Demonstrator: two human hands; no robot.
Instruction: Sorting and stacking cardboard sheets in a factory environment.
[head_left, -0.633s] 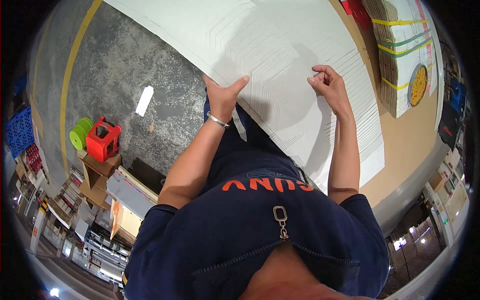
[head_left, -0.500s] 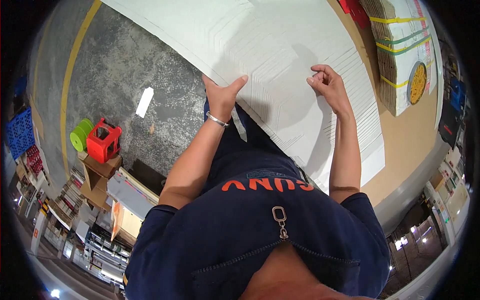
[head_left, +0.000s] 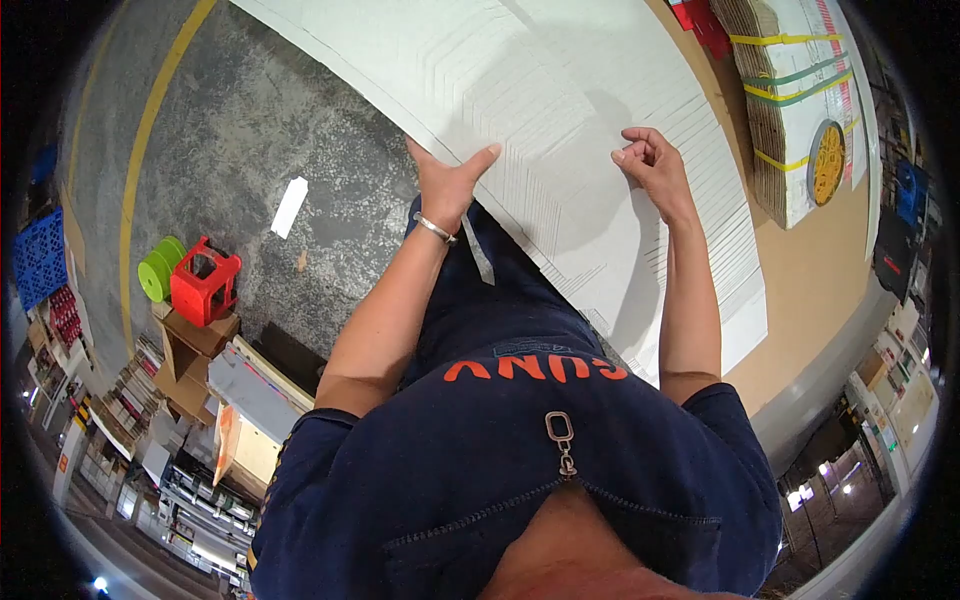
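1. Left hand [head_left: 445, 185]: thumb spread wide from the fingers, V-shaped, at the near-left edge of the white sheets [head_left: 580, 130]. Thumb reaches over the top face, fingers on the outer side. Can't tell if it's pressing on the edge.
2. Right hand [head_left: 658, 170]: over the sheets, fingers curled, thumb tip close to the index tip. Can't tell if it's pinching anything or touching the surface.
3. White sheets: in front of the torso, under and between both hands. Matte, flat, with fine parallel stepped lines; some bend at an angle, others run straight along the right side. Soft shadows across the middle.
4. Brown board [head_left: 810, 280]: smooth, flat, showing past the right edge of the sheets.
5. Strapped bundle [head_left: 800, 120]: on the brown board, layered cardboard, ridged brown edges, white face, yellow and green bands. Yellow disc [head_left: 827, 163] against its near end, round, dark rim.
6. Metal bracelet [head_left: 436, 228]: shiny band, left wrist.
7. Floor [head_left: 340, 200]: grey, speckled, worn. White slip [head_left: 289, 207] lies on it, long and narrow.
8. Red stool [head_left: 205, 282]: glossy, open-framed, just beside the green spool [head_left: 160, 268], which has round flanges.
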